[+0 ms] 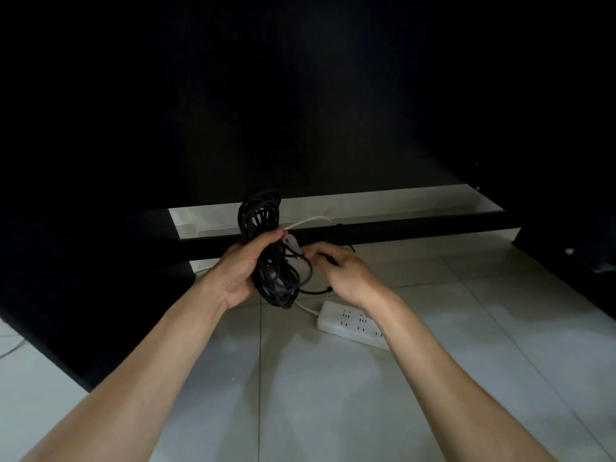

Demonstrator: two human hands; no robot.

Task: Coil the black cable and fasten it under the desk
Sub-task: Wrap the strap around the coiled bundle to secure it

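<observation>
Power strip (350,323) lies nearest on the tiles. Your left hand (245,268) grips the black cable (266,248) coil above it; your right hand (343,273) pinches a white tie (308,222). Loosen either grip and, likely, loops spring free below the desk bar (400,231).

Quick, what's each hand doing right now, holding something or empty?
Left hand: grips the coiled black cable around its middle.
Right hand: fingers curled, pinching a loose black cable strand beside the white tie.
</observation>
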